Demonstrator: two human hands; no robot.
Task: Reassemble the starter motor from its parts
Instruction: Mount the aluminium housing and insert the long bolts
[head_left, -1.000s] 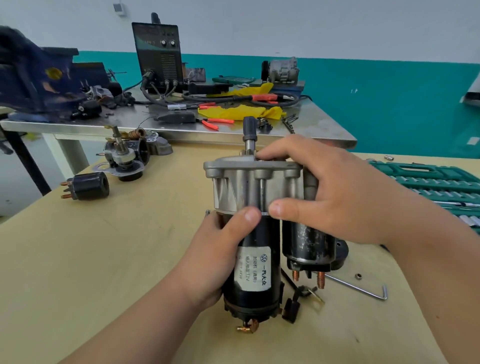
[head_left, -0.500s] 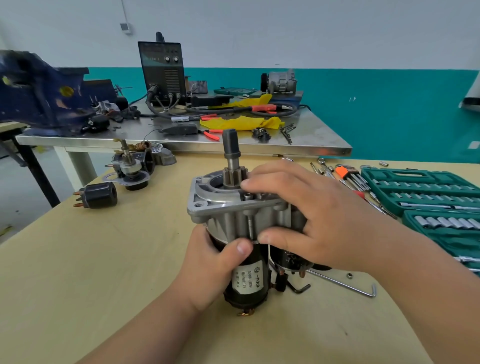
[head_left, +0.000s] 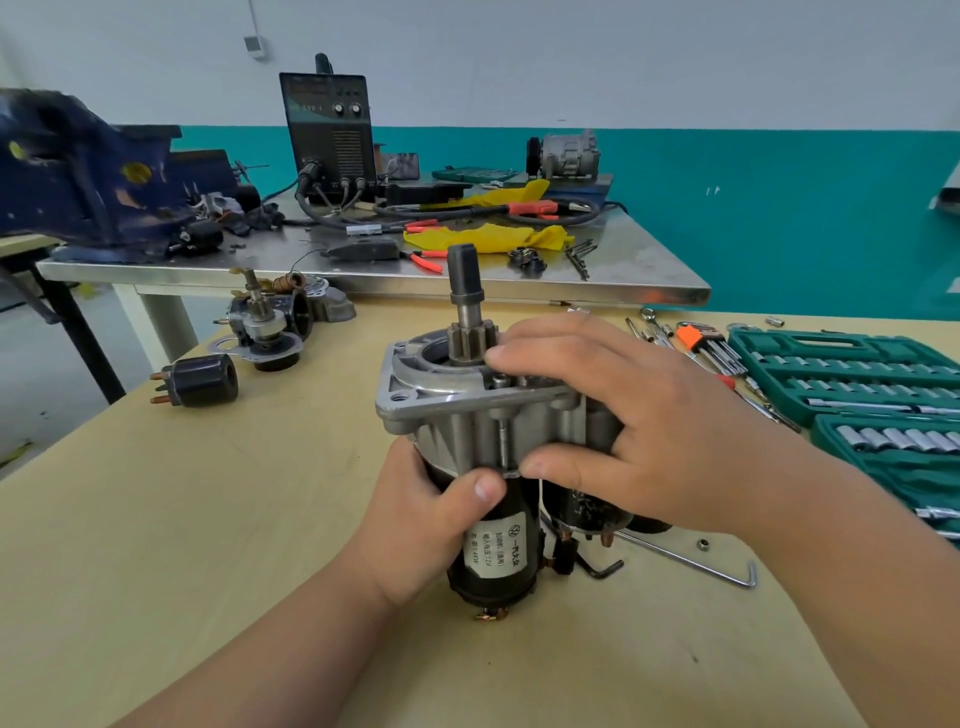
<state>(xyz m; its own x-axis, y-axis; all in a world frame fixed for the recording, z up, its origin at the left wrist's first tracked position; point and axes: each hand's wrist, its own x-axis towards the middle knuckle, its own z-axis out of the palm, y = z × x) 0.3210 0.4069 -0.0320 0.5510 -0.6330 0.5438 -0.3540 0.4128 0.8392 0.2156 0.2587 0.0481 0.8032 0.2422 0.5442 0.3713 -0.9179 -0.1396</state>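
Observation:
The starter motor (head_left: 457, 410) stands upright on the wooden table (head_left: 182, 519), its black body with a white label at the bottom, its grey aluminium nose housing and pinion shaft on top. My left hand (head_left: 426, 509) grips the black body from the left. My right hand (head_left: 618, 421) wraps the housing and the solenoid from the right, with fingers on the housing's top rim and the thumb on its front edge. The solenoid is mostly hidden under my right hand.
A spare black solenoid (head_left: 200, 382) and a second dismantled starter (head_left: 270, 327) lie at the far left. Green socket sets (head_left: 857, 374) and hex keys (head_left: 701, 343) lie on the right. A long bent rod (head_left: 691, 561), a small nut (head_left: 703, 544) and a black hex key (head_left: 602, 569) rest beside the motor. A steel bench (head_left: 363, 280) stands behind.
The motor has come down from a raised, tilted hold to stand on the table. Both hands keep their grip, and the view now looks more onto the housing's top.

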